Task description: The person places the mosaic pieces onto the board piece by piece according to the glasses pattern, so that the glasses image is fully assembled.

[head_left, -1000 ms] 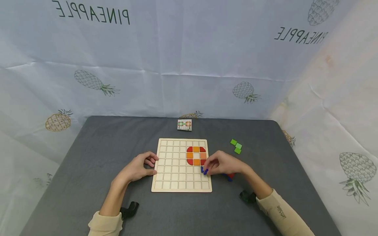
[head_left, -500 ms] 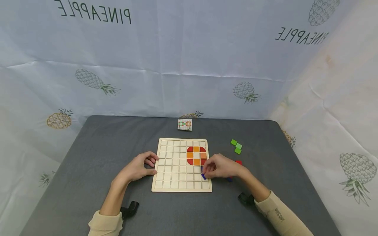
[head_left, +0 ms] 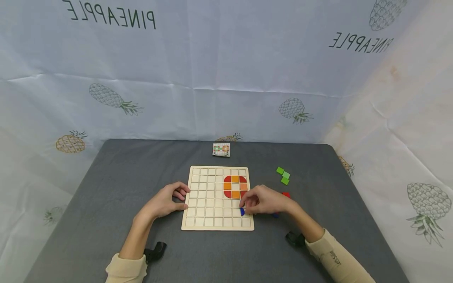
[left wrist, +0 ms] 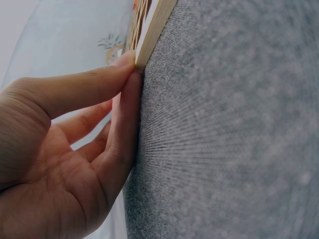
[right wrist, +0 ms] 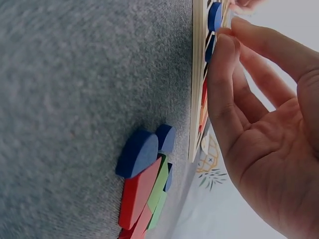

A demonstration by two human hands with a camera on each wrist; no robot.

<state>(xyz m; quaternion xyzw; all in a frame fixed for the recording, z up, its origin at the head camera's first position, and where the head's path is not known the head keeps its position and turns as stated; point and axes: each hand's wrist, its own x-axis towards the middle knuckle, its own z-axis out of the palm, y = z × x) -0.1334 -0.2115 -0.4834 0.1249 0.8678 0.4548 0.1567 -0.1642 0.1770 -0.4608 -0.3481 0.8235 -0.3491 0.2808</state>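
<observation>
One edge of the wooden board (head_left: 210, 203) is held by my left hand (head_left: 164, 200), while my right hand (head_left: 264, 199) bends its fingers at the blue piece (head_left: 242, 212) on the board's right side (pinching or touching, I can't tell), best nudged lightly square.

Board (left wrist: 154, 35): pale wood, seen almost edge-on at the top
Left hand (left wrist: 65, 154): palm in view, thumb nearly straight, its tip touching the board's edge
Finger below the thumb: close along the grey cloth (left wrist: 229, 124), tip at that edge
Backdrop (left wrist: 60, 55): pale, with a pineapple print (left wrist: 110, 42) partly behind the thumb
</observation>
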